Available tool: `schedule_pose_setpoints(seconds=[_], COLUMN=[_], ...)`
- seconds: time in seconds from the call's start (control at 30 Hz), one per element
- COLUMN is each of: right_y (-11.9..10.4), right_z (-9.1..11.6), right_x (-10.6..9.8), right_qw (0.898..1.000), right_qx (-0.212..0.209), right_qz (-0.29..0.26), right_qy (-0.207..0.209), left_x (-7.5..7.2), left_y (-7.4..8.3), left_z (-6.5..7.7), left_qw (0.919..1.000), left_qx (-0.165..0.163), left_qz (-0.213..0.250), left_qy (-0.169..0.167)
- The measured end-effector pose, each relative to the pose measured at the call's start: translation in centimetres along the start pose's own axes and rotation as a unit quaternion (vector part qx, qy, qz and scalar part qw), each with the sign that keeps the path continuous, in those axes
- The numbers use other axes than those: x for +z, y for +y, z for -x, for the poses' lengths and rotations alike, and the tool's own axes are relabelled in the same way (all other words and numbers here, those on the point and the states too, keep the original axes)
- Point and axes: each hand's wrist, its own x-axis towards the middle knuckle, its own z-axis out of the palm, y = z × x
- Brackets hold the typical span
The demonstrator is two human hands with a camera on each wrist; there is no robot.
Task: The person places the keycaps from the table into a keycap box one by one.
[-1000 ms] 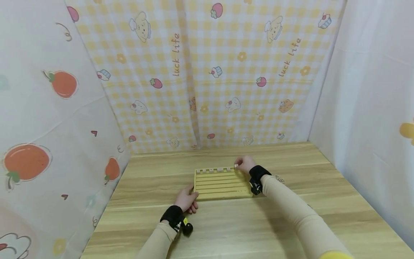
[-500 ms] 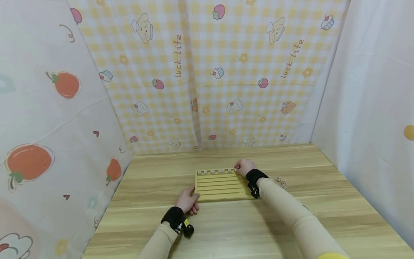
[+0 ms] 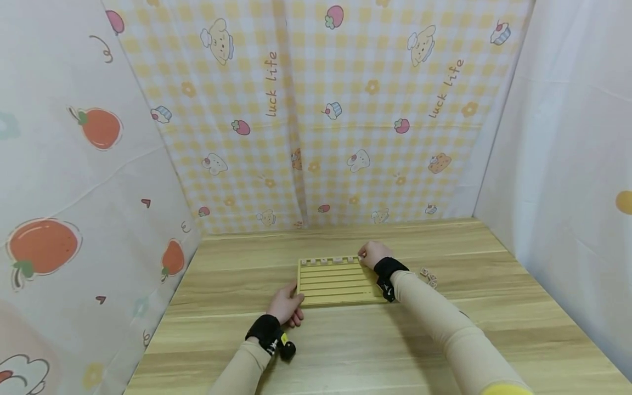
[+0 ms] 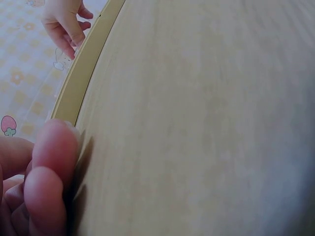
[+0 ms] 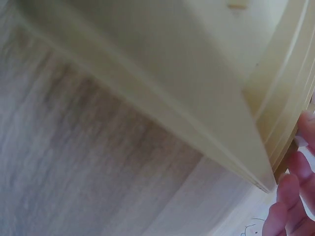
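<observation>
A yellow ridged tray (image 3: 331,282) lies on the table, with several small pale tiles (image 3: 337,260) standing along its back row. My left hand (image 3: 285,305) holds the tray's front left corner, thumb on the rim and fingers along the side. In the left wrist view, curled fingertips (image 4: 55,147) press at the yellow edge. At the back right of the tray, my right hand (image 3: 374,252) pinches a small pale tile (image 3: 361,257) at the end of the row. The right wrist view shows the fingers (image 5: 290,191) by the tray's far corner, a bit of the tile between them.
Several loose small tiles (image 3: 428,277) lie on the wooden table (image 3: 345,351) right of the tray, close to my right forearm (image 3: 439,312). A checked curtain (image 3: 336,164) hangs behind the table, with white patterned sheets at both sides.
My right hand has lowered the tile from just above the back rim to the row's end. The right forearm has shifted slightly left, uncovering the loose tiles. The left hand keeps its hold.
</observation>
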Motion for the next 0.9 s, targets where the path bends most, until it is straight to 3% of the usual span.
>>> schedule_pose_setpoints(seconds=[0.33, 0.53, 0.7, 0.8, 0.9], right_y=[0.0, 0.5, 2.3, 4.1, 6.2], right_z=[1.3, 1.3, 1.3, 1.9, 3.4], right_x=[0.5, 0.1, -2.0, -3.8, -5.5], right_qw=[0.999, 1.0, 0.998, 0.998, 0.996], right_qx=[-0.024, -0.023, -0.002, 0.01, 0.034], right_qz=[0.014, -0.006, -0.056, -0.055, -0.052], right_qy=[0.031, 0.007, -0.019, -0.026, -0.062], left_x=[0.4, 0.6, 0.5, 0.3, 0.0], left_y=[0.0, 0.1, 0.3, 0.3, 0.0], left_z=[0.1, 0.1, -0.1, -0.1, 0.0], left_qw=[1.0, 0.9999, 0.9999, 1.0, 0.9999], left_qx=[-0.006, -0.007, -0.007, -0.006, -0.012], left_qz=[0.002, -0.002, 0.002, 0.003, 0.006], left_qy=[-0.004, -0.007, -0.01, -0.007, -0.007])
